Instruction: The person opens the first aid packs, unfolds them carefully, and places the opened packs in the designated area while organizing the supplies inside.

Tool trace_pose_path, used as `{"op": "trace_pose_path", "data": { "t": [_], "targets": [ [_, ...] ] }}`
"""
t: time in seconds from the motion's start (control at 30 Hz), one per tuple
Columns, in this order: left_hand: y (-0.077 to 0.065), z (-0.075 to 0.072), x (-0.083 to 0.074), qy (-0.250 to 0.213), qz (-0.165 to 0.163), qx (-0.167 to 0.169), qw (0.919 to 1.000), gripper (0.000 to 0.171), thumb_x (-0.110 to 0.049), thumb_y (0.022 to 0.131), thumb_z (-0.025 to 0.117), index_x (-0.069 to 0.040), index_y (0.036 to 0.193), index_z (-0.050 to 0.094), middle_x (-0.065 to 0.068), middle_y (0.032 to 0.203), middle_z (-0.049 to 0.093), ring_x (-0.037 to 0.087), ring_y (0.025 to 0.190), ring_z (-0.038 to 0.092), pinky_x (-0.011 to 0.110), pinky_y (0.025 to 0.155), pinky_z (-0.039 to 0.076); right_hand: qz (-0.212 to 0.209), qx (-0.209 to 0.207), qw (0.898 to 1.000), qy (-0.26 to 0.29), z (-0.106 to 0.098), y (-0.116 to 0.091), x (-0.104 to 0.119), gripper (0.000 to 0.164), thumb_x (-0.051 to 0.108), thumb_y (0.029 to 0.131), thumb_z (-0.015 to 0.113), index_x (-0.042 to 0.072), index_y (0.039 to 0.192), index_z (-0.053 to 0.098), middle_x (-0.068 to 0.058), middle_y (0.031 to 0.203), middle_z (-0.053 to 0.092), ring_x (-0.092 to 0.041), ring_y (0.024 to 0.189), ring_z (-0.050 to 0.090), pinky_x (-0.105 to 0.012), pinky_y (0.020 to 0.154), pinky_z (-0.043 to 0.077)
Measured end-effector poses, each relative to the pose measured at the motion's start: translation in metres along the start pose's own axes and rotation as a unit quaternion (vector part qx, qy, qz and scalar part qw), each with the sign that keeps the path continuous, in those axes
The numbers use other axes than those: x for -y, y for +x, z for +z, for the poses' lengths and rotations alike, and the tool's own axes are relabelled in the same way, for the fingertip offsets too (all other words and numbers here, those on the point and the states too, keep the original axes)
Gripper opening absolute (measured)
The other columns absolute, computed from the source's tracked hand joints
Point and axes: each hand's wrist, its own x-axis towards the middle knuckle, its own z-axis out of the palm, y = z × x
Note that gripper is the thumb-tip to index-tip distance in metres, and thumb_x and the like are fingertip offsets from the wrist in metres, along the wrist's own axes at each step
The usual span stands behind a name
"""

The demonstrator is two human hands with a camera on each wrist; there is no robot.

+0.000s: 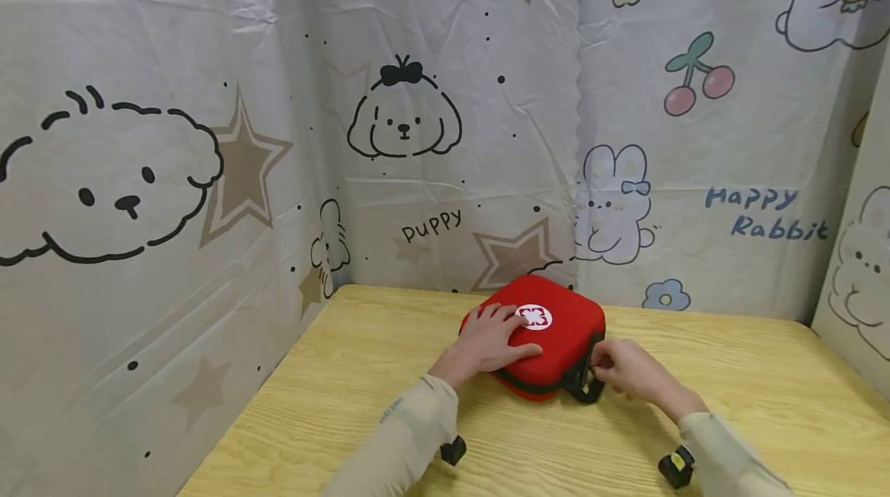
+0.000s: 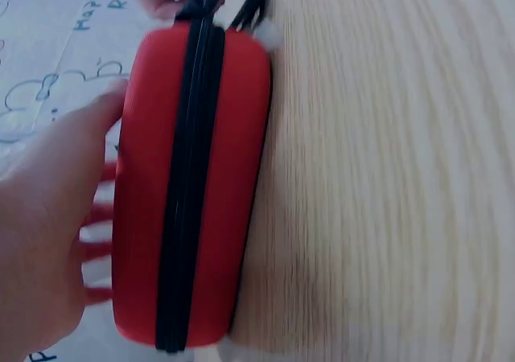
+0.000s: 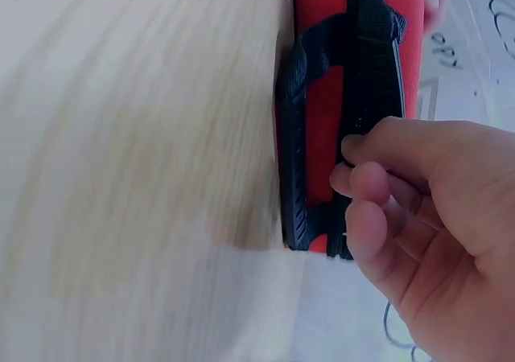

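A red zippered case [image 1: 566, 319] with a white round emblem on its lid lies on the table, a first-aid kit by its look. My left hand [image 1: 490, 338] rests on the lid with fingers spread. In the left wrist view its thumb and fingers lie along the red top, beside the black zipper [image 2: 189, 193]. At the case's right end, my right hand [image 1: 629, 373] pinches the zipper pull with thumb and curled index finger, the pull mostly hidden by the fingertips. A black carry handle [image 3: 294, 145] sticks out next to those fingers.
The case stands on a light wooden table [image 1: 375, 373], toward its back edge. Behind and at the left hangs a pale cloth [image 1: 445, 180] printed with puppies, rabbits and stars. Black wrist devices [image 1: 676, 468] are worn below both sleeves.
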Motion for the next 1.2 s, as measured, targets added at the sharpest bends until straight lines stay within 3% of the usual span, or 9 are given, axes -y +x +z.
{"op": "trace_pose_path", "data": {
  "t": [0.27, 0.37, 0.53, 0.93, 1.07, 1.2],
  "targets": [
    [-0.002, 0.004, 0.006, -0.030, 0.070, 0.036, 0.9964, 0.081, -0.080, 0.085, 0.042, -0.036, 0.153, 0.036, -0.008, 0.161, 0.032, 0.022, 0.150, 0.025, 0.055, 0.120, 0.019, 0.008, -0.006, 1.000, 0.005, -0.007, -0.001, -0.015, 0.010, -0.001, 0.089, 0.062, 0.007, 0.082, 0.063, -0.003, 0.068, 0.059, -0.010, 0.045, 0.049, -0.025, 0.039, 0.043],
    [-0.004, 0.005, 0.008, -0.028, 0.075, 0.041, 0.9959, 0.084, -0.080, 0.083, 0.045, -0.036, 0.154, 0.033, -0.008, 0.163, 0.028, 0.022, 0.150, 0.024, 0.056, 0.120, 0.017, 0.004, -0.009, 1.000, 0.007, -0.007, 0.000, -0.016, 0.010, 0.000, 0.088, 0.061, 0.008, 0.082, 0.063, -0.002, 0.068, 0.059, -0.009, 0.045, 0.049, -0.025, 0.039, 0.043],
    [-0.006, 0.007, 0.007, -0.022, 0.060, 0.033, 0.9974, 0.085, -0.082, 0.082, 0.045, -0.038, 0.153, 0.035, -0.008, 0.161, 0.031, 0.021, 0.150, 0.025, 0.056, 0.120, 0.017, -0.010, -0.008, 1.000, 0.005, -0.007, -0.001, -0.014, 0.012, 0.000, 0.088, 0.061, 0.009, 0.081, 0.064, -0.001, 0.067, 0.058, -0.007, 0.044, 0.047, -0.024, 0.039, 0.043],
    [-0.008, 0.011, -0.012, -0.036, 0.022, 0.015, 0.9990, 0.088, -0.089, 0.078, 0.041, -0.039, 0.150, 0.041, -0.008, 0.158, 0.037, 0.022, 0.146, 0.030, 0.059, 0.119, 0.017, -0.048, 0.000, 0.999, 0.000, -0.001, -0.020, -0.001, 0.012, 0.004, 0.087, 0.069, 0.011, 0.078, 0.069, 0.005, 0.069, 0.061, 0.000, 0.044, 0.044, -0.022, 0.043, 0.042],
    [-0.006, 0.011, -0.020, -0.041, 0.002, 0.013, 0.9991, 0.089, -0.090, 0.076, 0.041, -0.039, 0.149, 0.041, -0.008, 0.158, 0.037, 0.023, 0.145, 0.032, 0.060, 0.119, 0.016, -0.084, -0.017, 0.996, -0.041, 0.002, -0.027, 0.009, 0.009, 0.003, 0.085, 0.073, 0.011, 0.080, 0.071, 0.007, 0.073, 0.065, 0.003, 0.055, 0.047, -0.022, 0.051, 0.045],
    [-0.004, 0.011, -0.025, -0.045, -0.029, 0.010, 0.9985, 0.090, -0.088, 0.075, 0.045, -0.037, 0.149, 0.043, -0.005, 0.156, 0.039, 0.023, 0.143, 0.034, 0.061, 0.118, 0.016, -0.128, -0.046, 0.986, -0.097, 0.006, -0.026, 0.018, 0.012, 0.001, 0.081, 0.074, 0.012, 0.077, 0.072, 0.013, 0.073, 0.064, 0.002, 0.066, 0.049, -0.022, 0.061, 0.047]
  ]
}}
